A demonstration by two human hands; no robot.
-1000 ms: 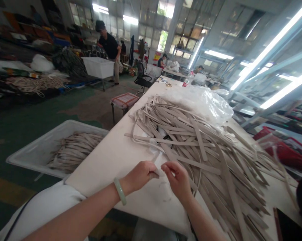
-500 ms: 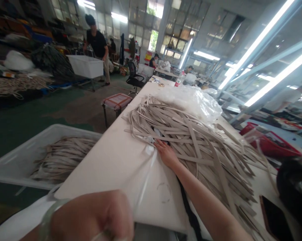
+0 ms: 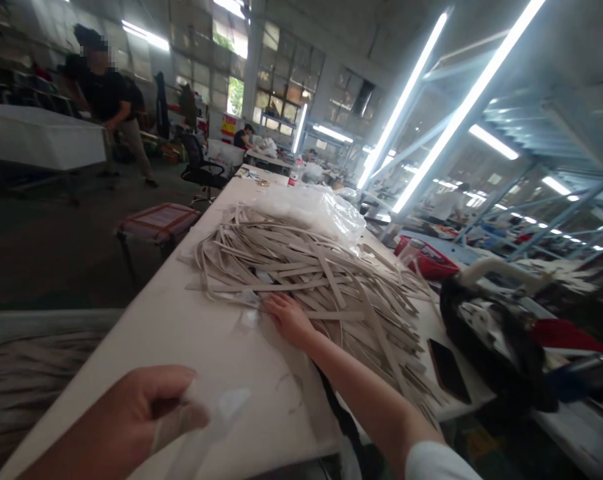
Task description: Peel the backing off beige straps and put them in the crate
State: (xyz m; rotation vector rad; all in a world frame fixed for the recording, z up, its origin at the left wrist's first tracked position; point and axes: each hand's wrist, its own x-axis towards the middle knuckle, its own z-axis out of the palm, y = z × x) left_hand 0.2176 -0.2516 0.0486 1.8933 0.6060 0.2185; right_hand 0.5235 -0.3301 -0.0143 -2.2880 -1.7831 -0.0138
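My right hand [image 3: 289,320] lies with fingers stretched out on the near-left edge of a heap of flat beige straps [image 3: 331,273]. Beside its fingertips is a small crumpled piece of clear plastic [image 3: 249,299]. Low on the left, my left hand [image 3: 151,407] hangs over the table with its fingers curled in. Motion blurs it, and what sits between the fingers cannot be made out. A pale, see-through strip [image 3: 201,437] shows just right of that hand; whether the fingers grip it is unclear.
Clear plastic bags [image 3: 316,210] lie behind the straps on the white table [image 3: 196,340]. A phone [image 3: 448,370] and a black-and-white machine [image 3: 486,327] are at right. A bin of straps [image 3: 31,387] stands at left. A person [image 3: 104,93] stands by a white tub [image 3: 46,137].
The view has swung right. My left hand has moved away from the camera over the table, its fist loosening somewhat. My right hand stays on the straps. The person and white tub have come nearer.
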